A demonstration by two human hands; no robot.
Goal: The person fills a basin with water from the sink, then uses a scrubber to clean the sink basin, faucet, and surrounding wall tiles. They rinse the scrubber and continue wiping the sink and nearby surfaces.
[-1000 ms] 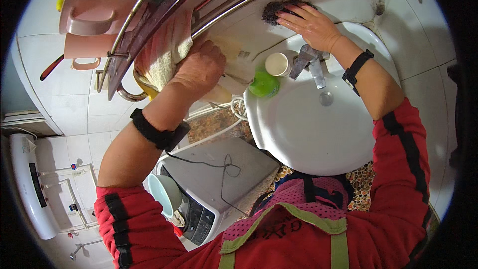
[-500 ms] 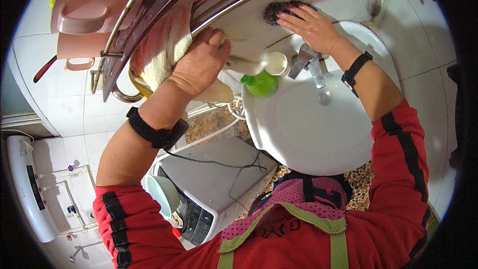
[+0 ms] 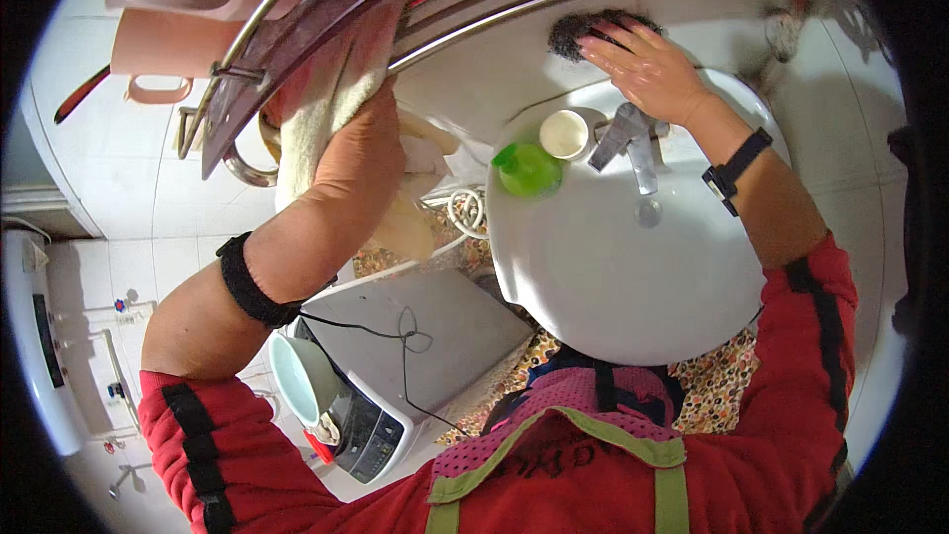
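Observation:
My right hand (image 3: 647, 74) presses a dark, wiry scouring pad (image 3: 573, 37) against the white wall behind the basin, its fingers laid over the pad. The white washbasin (image 3: 593, 287) lies below that hand, with a metal tap (image 3: 625, 143) at its back. My left hand (image 3: 368, 143) is under the shelf beside a hanging cream and pink towel (image 3: 331, 109). Its fingers are hidden, so I cannot see what they hold. A white cup (image 3: 564, 134) and a green bottle (image 3: 529, 170) stand on the basin's left rim.
Overhead runs a shelf with a metal rail (image 3: 514, 12). Pink mugs (image 3: 163, 44) hang at the upper left. Below my left arm is a washing machine (image 3: 425, 326) with a pale green bowl (image 3: 301, 376) and a loose black cable (image 3: 405, 336). A white hose (image 3: 465, 210) coils beside the basin.
My left hand has drawn left and down, in behind the towel. My right hand and the pad have shifted slightly right in the picture. The whole view has moved somewhat.

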